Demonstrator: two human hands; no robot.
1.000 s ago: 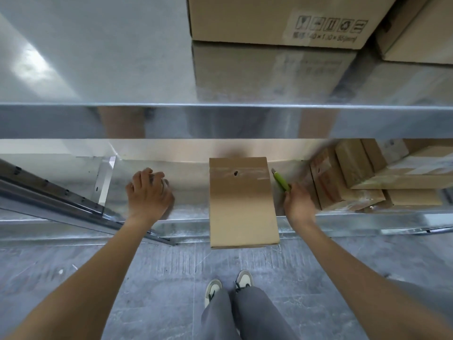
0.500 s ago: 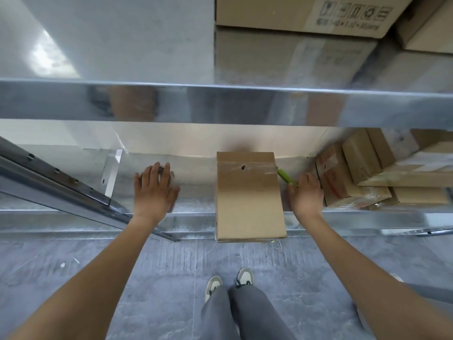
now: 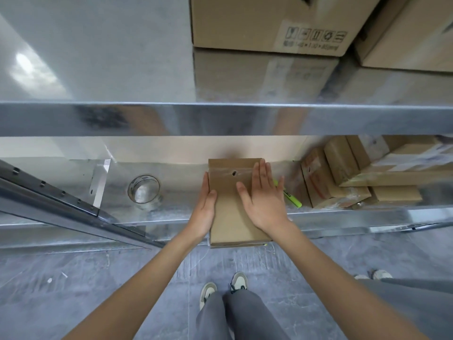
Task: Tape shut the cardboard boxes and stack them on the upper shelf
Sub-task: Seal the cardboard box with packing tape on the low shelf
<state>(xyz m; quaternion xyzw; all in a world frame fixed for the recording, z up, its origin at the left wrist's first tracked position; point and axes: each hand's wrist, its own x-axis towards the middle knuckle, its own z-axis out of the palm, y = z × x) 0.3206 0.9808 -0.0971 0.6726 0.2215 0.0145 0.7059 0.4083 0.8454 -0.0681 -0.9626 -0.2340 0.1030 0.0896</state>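
Note:
A small brown cardboard box (image 3: 231,217) with clear tape and a small hole near its far end lies on the lower metal shelf (image 3: 171,212), its near end hanging over the shelf's edge. My left hand (image 3: 204,204) lies flat against the box's left side, fingers straight. My right hand (image 3: 263,197) rests flat on the box's top, fingers spread. A roll of clear tape (image 3: 144,188) sits on the shelf to the left. A green cutter (image 3: 290,196) lies on the shelf just right of the box. The upper shelf (image 3: 98,57) holds two large cardboard boxes (image 3: 257,23).
Several taped small boxes (image 3: 343,177) are piled at the right of the lower shelf. A slanted metal rail (image 3: 61,204) crosses the left. The upper shelf's front beam (image 3: 220,119) overhangs. My feet (image 3: 223,289) stand on the grey floor below; another person's shoes (image 3: 375,274) at right.
My left hand let go of the tape roll and moved right to the box's side. My right hand left the green cutter on the shelf and came onto the box's top.

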